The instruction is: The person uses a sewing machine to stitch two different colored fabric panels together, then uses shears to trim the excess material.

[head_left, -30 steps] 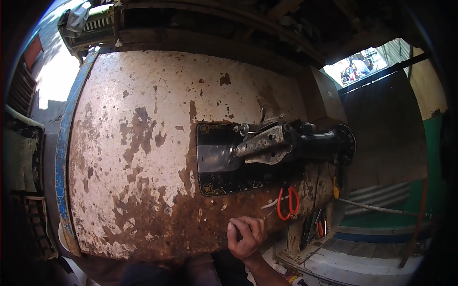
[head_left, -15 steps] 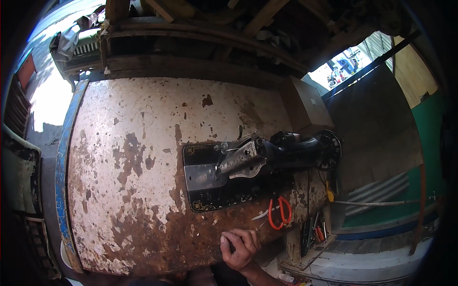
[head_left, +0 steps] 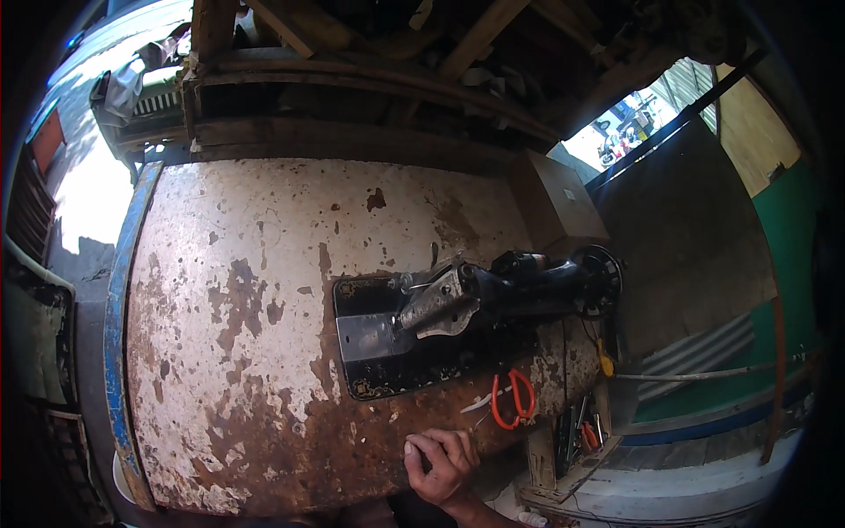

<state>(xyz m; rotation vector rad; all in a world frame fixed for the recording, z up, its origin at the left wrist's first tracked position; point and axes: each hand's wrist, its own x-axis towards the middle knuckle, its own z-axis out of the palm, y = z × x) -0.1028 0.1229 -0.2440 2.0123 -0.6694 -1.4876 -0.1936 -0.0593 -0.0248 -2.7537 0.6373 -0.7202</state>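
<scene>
My right hand (head_left: 440, 462) rests at the front edge of the worn table, its fingers curled in and the thumb close to the index fingertip. Whatever it may pinch is too small or hidden to make out. Just beyond it, to the right, lie scissors (head_left: 495, 400) with orange-red loop handles, apart from the hand. Further back stands a black sewing machine (head_left: 563, 282) on a flat black bed plate (head_left: 365, 339), its metal end cover facing left. My left hand is out of view.
The tabletop (head_left: 194, 264) has peeling white paint and a blue left edge strip (head_left: 116, 326). A brown box (head_left: 563, 202) stands behind the machine. At the right front, an open wooden compartment (head_left: 576, 453) holds several tools. A yellow-handled item (head_left: 606, 359) hangs near the right edge.
The view has shifted slightly, so the table and sewing machine sit a little lower in the picture. My right hand keeps nearly the same curled pose and place.
</scene>
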